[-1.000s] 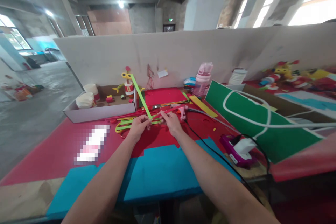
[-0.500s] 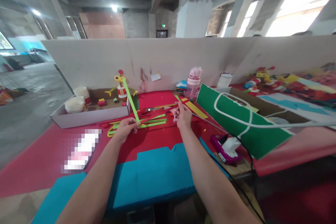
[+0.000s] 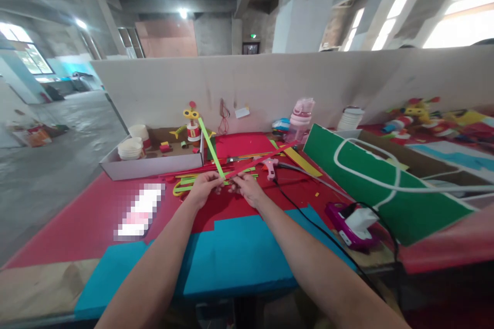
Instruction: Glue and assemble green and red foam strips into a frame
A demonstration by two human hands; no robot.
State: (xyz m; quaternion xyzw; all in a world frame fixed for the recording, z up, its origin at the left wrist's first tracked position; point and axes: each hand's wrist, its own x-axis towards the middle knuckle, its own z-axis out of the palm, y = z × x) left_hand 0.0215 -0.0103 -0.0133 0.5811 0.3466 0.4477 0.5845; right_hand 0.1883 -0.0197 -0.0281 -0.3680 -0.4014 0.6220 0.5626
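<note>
My left hand [image 3: 206, 187] pinches the lower end of a light green strip [image 3: 211, 148], which slants up and to the left. Close beside it, my right hand [image 3: 247, 188] is closed at the near end of a red strip [image 3: 266, 159] that runs up to the right. The two strip ends meet between my fingertips. Under and behind the hands lie more green strips [image 3: 252, 176] and yellow-handled scissors [image 3: 177, 188]. A pink glue gun [image 3: 271, 167] rests on the red table to the right of my right hand.
A white box [image 3: 154, 166] with paper cups and a yellow figure [image 3: 192, 126] stands at the back left. Blue sheets [image 3: 239, 252] cover the front edge. On the right are a purple power strip [image 3: 351, 226], cables and a green board [image 3: 370, 185]; a phone lies left.
My right hand has come left and down to meet my left hand. The red strip now stretches out to the upper right. The whole view has shifted slightly.
</note>
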